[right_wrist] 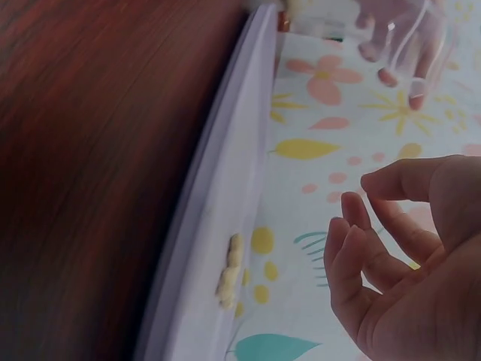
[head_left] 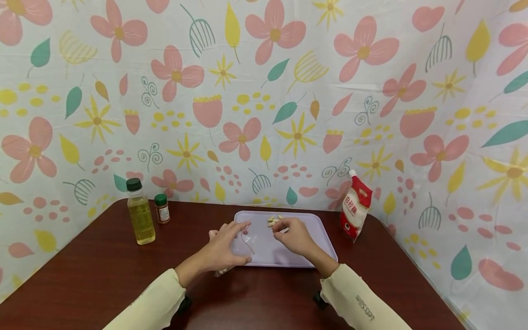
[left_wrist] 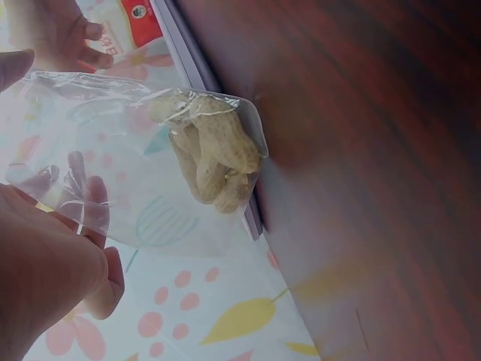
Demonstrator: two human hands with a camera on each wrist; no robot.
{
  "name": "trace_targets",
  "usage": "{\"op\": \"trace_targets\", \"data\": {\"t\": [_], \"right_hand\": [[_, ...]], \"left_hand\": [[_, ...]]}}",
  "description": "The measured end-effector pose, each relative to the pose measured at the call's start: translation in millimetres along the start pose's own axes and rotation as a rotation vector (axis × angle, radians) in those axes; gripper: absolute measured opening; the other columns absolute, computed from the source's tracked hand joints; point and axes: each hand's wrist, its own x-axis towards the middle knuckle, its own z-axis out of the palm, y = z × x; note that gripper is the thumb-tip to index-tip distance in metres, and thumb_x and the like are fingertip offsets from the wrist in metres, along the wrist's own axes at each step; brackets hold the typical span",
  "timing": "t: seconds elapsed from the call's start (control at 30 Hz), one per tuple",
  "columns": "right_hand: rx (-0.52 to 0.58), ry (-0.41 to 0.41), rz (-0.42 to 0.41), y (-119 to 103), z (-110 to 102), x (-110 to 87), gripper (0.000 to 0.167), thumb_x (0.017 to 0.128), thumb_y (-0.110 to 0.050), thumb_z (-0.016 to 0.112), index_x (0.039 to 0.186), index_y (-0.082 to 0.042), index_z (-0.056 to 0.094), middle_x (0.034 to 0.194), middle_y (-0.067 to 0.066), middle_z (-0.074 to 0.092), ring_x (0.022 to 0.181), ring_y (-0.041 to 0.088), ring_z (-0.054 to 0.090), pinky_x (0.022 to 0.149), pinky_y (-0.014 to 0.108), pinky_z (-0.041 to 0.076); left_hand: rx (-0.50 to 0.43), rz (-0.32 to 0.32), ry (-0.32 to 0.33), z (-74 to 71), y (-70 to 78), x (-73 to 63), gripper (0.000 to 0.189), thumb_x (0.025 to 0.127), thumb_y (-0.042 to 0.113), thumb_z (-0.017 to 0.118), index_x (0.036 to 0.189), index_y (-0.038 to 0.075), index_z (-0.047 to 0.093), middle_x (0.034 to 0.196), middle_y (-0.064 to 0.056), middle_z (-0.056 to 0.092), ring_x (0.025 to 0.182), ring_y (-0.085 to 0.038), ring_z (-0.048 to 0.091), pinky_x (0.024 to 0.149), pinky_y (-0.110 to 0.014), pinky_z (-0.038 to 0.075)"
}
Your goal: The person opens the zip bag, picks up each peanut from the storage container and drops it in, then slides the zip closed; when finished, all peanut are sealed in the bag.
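My left hand (head_left: 220, 247) holds a clear plastic bag (left_wrist: 120, 150), its thumb and fingers spread far apart at the bag's upper part. Several unshelled peanuts (left_wrist: 214, 150) lie bunched in the bottom of the bag, which hangs by the near edge of a pale lilac tray (head_left: 284, 259). Above the tray is my right hand (head_left: 297, 236), its fingers loosely bent. Nothing shows between its thumb and fingertips in the right wrist view. Several pale peanuts (head_left: 272, 221) lie on the far part of the tray, just beyond the right fingertips.
On the dark wooden table (head_left: 165, 284), a bottle of yellow oil (head_left: 141, 215) and a small green-capped jar (head_left: 162, 211) stand at the left. A red and white bag (head_left: 355, 206) stands at the back right. Flower-patterned cloth (head_left: 255, 91) hangs behind the table.
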Motion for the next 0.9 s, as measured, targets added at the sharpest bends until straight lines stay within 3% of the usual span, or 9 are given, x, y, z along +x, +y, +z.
{"op": "trace_targets", "data": {"t": [0.27, 0.5, 0.7, 0.9], "right_hand": [[-0.059, -0.011, 0.018, 17, 4, 10.5, 0.008, 0.08, 0.002, 0.073, 0.088, -0.001, 0.073, 0.084, 0.007, 0.072, 0.069, 0.012, 0.065, 0.064, 0.03, 0.051], [-0.142, 0.003, 0.051, 29, 7, 22.8, 0.013, 0.08, 0.001, 0.07, 0.092, -0.001, 0.074, 0.084, 0.002, 0.072, 0.085, 0.02, 0.067, 0.07, 0.034, 0.05], [-0.189, -0.025, 0.066, 38, 9, 33.4, 0.017, 0.078, 0.0, 0.07, 0.094, 0.0, 0.073, 0.087, 0.005, 0.072, 0.086, 0.021, 0.067, 0.075, 0.036, 0.051], [-0.219, -0.064, 0.091, 45, 11, 40.6, 0.022, 0.077, -0.001, 0.07, 0.099, 0.0, 0.072, 0.094, 0.008, 0.072, 0.092, 0.025, 0.067, 0.079, 0.039, 0.052]], "left_hand": [[0.005, -0.008, 0.001, 0.8, -0.5, -0.7, 0.083, 0.075, 0.041, 0.081, 0.146, 0.015, 0.047, 0.127, 0.002, 0.055, 0.103, -0.016, 0.046, 0.078, -0.041, 0.021], [-0.005, -0.005, 0.009, 1.8, -0.5, -0.7, 0.082, 0.074, 0.038, 0.082, 0.145, 0.014, 0.048, 0.127, 0.002, 0.055, 0.102, -0.016, 0.047, 0.078, -0.042, 0.021], [-0.038, -0.011, 0.004, 3.6, 0.0, -0.2, 0.082, 0.074, 0.033, 0.083, 0.145, 0.013, 0.048, 0.129, -0.002, 0.056, 0.103, -0.018, 0.048, 0.08, -0.044, 0.021], [-0.034, -0.014, 0.004, 3.3, -0.3, -0.9, 0.082, 0.073, 0.037, 0.083, 0.144, 0.013, 0.049, 0.129, 0.001, 0.056, 0.104, -0.018, 0.048, 0.081, -0.045, 0.022]]}}
